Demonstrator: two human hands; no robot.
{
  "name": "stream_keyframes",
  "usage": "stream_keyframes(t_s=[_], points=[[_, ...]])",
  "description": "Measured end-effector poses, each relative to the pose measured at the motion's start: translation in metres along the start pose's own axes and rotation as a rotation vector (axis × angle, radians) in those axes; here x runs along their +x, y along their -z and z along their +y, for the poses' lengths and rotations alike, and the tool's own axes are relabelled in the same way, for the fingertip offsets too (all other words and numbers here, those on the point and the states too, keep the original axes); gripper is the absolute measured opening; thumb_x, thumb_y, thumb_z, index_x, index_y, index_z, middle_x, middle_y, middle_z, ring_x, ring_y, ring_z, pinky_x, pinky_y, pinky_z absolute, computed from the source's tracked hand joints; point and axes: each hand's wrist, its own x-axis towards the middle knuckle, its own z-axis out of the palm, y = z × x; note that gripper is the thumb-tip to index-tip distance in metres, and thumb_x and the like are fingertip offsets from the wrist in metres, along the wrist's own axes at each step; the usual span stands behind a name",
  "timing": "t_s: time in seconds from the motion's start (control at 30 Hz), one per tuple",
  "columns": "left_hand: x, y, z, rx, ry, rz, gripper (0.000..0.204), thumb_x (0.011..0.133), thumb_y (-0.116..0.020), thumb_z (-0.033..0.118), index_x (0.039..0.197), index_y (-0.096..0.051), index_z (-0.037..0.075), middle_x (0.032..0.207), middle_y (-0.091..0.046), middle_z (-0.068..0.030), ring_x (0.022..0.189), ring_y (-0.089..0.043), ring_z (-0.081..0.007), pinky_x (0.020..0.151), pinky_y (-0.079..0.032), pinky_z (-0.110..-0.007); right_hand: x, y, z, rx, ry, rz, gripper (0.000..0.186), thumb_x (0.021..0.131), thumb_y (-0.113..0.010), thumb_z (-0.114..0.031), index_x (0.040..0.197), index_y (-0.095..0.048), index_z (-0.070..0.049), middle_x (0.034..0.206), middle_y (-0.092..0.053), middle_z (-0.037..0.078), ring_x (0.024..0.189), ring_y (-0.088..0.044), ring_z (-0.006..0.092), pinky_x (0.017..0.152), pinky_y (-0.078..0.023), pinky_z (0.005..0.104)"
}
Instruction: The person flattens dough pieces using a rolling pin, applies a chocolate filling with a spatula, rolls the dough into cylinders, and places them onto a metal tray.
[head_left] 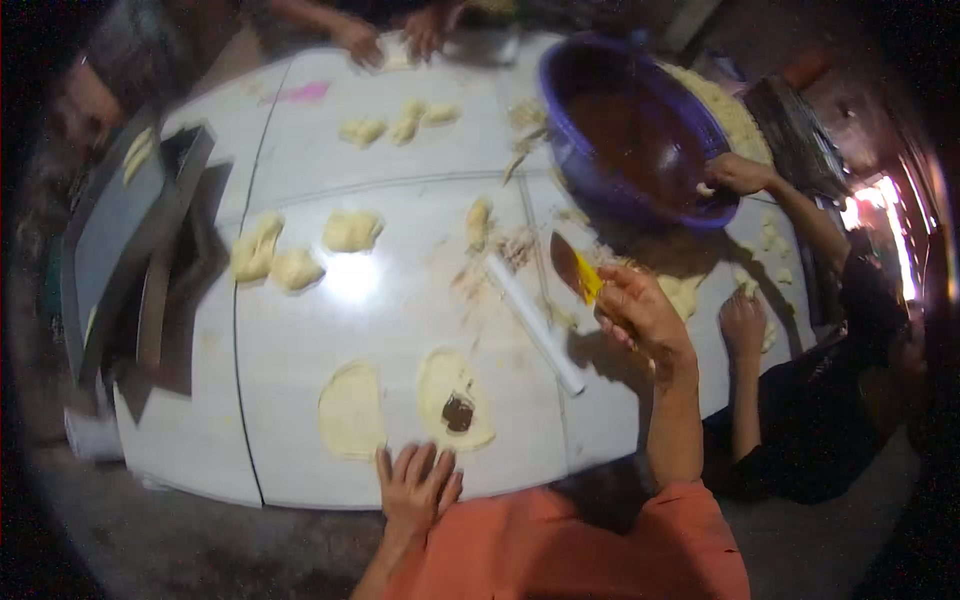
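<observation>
My right hand is raised over the table, closed around the yellow handle of a spatula with brown filling smeared on its blade. My left hand rests at the near table edge, fingers stretched out and holding nothing. Its fingertips lie just below two flattened dough pieces. The right-hand dough piece carries a dark brown dab of filling; the left-hand dough piece is bare. A white rolling pin lies slantwise left of my right hand.
A purple basin of brown filling stands far right, a co-worker's hand at its rim. Another person's hands work dough at the far edge. Dough lumps sit mid-table; metal trays stand at left.
</observation>
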Motion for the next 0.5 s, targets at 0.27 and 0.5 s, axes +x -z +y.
stream_keyframes(t_s=[0.27, 0.5], points=[[-0.002, -0.011, 0.006, 0.035, -0.002, 0.017, 0.034, 0.077, -0.077, 0.032, 0.107, -0.073, 0.017, 0.112, -0.066, -0.0082, 0.112, -0.061, -0.0324, 0.112, -0.030, -0.070, 0.114, 0.144, -0.088, -0.972, 0.405, 0.506, 0.049, 0.090, -0.076, -0.034, 0.125, -0.068, -0.001, 0.109, -0.074, 0.019, 0.101, -0.072, 0.0324, 0.089, -0.054, 0.0444], [0.018, 0.009, 0.016, 0.012, -0.080, 0.109, 0.037, 0.084, -0.075, 0.026, 0.117, -0.072, 0.011, 0.122, -0.066, -0.0131, 0.114, -0.061, -0.0335, 0.110, -0.035, -0.059, 0.188, 0.162, -0.063, -1.477, 0.159, 0.045, 0.042, 0.086, -0.078, -0.025, 0.121, -0.072, -0.002, 0.108, -0.074, 0.023, 0.103, -0.072, 0.0325, 0.090, -0.055, 0.0430]])
